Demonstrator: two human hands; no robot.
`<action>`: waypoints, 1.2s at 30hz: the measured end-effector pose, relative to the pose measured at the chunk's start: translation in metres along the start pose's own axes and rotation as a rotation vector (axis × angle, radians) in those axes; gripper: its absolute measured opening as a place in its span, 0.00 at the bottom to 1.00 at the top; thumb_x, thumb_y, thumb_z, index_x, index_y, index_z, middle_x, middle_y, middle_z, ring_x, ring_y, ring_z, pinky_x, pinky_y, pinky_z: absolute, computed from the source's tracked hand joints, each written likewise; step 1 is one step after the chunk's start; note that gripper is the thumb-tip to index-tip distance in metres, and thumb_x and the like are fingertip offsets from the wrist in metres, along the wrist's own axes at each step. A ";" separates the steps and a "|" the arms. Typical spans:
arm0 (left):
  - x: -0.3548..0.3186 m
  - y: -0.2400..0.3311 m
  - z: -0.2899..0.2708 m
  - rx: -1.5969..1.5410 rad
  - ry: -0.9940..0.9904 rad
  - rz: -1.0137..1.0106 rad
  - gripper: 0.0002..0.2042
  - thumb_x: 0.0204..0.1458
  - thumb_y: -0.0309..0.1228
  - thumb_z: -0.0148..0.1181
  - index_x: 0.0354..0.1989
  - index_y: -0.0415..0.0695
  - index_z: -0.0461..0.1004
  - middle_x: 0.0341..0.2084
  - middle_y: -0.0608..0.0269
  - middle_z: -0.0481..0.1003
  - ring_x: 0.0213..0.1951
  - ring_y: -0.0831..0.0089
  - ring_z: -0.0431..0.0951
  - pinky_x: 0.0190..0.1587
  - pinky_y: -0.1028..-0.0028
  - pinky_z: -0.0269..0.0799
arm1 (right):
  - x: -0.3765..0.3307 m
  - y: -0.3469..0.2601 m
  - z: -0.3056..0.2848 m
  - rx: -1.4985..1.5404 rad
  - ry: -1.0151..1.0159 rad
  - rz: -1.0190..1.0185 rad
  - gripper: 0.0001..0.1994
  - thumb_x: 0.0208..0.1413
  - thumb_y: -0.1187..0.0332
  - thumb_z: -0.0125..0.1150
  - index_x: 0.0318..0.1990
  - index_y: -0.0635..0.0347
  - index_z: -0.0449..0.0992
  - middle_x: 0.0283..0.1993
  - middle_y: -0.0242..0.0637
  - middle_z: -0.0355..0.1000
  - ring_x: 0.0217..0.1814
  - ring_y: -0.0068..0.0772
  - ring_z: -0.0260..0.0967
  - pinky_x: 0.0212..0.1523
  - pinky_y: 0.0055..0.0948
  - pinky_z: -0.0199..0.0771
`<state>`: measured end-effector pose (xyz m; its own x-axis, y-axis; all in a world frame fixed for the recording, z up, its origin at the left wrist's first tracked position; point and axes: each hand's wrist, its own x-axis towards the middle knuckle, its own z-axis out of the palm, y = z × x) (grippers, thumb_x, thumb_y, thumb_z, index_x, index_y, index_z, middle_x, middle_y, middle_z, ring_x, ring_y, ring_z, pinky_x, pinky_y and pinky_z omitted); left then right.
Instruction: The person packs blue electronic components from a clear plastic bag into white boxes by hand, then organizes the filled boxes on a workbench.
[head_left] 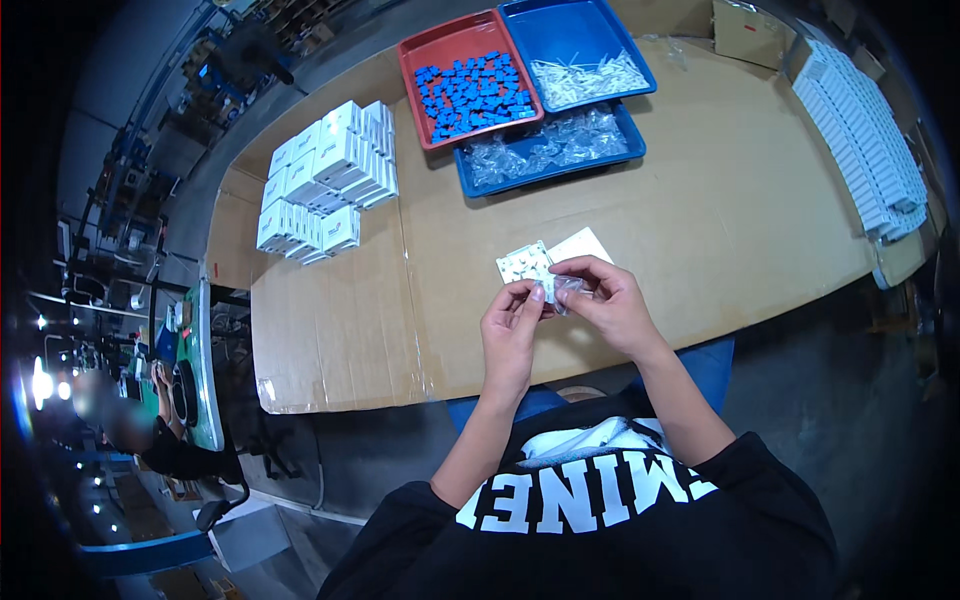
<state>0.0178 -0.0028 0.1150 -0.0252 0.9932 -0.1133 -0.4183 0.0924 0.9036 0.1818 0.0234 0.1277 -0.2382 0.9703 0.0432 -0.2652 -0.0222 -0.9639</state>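
Observation:
Both of my hands meet over the near part of the cardboard-covered table. Between their fingers is a small clear plastic bag (pixel 568 287); what is in it is too small to make out. My left hand (pixel 512 335) pinches the bag's left side with thumb and fingers. On the other side, my right hand (pixel 612 308) is closed on it too. Just beyond the fingertips lies an open white box (pixel 524 262) with small light shapes on its face. Its flat white flap (pixel 580 246) extends to the right, partly covered by my right hand.
Stacked white boxes (pixel 325 175) stand at the left. A red tray (pixel 420 60) of blue parts, a blue tray (pixel 560 30) of white sticks and another blue tray (pixel 550 178) of clear bags sit at the back. White ribbed pieces (pixel 860 130) line the right edge.

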 end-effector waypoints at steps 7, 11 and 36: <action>-0.026 0.003 0.018 0.063 -0.005 0.098 0.11 0.67 0.30 0.59 0.52 0.36 0.76 0.37 0.63 0.79 0.37 0.78 0.79 0.44 0.76 0.77 | -0.024 0.005 0.001 0.052 0.151 -0.060 0.08 0.62 0.78 0.64 0.47 0.68 0.79 0.43 0.35 0.77 0.46 0.20 0.75 0.47 0.22 0.81; -0.043 0.014 0.015 0.175 0.010 0.205 0.11 0.66 0.31 0.61 0.49 0.36 0.79 0.35 0.65 0.79 0.38 0.79 0.78 0.45 0.77 0.74 | -0.043 -0.011 0.010 0.015 0.093 -0.136 0.08 0.63 0.76 0.65 0.47 0.68 0.79 0.45 0.36 0.78 0.47 0.22 0.76 0.48 0.26 0.83; -0.089 0.054 0.019 0.290 -0.101 0.334 0.07 0.62 0.27 0.66 0.44 0.38 0.78 0.37 0.67 0.80 0.41 0.82 0.78 0.47 0.79 0.72 | -0.095 -0.035 0.027 -0.063 -0.069 -0.276 0.17 0.58 0.75 0.70 0.55 0.61 0.77 0.47 0.32 0.75 0.49 0.22 0.74 0.45 0.23 0.80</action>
<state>0.0151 -0.0847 0.1818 -0.0205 0.9724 0.2324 -0.1300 -0.2331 0.9637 0.1886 -0.0744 0.1649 -0.2283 0.9190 0.3216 -0.2711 0.2572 -0.9275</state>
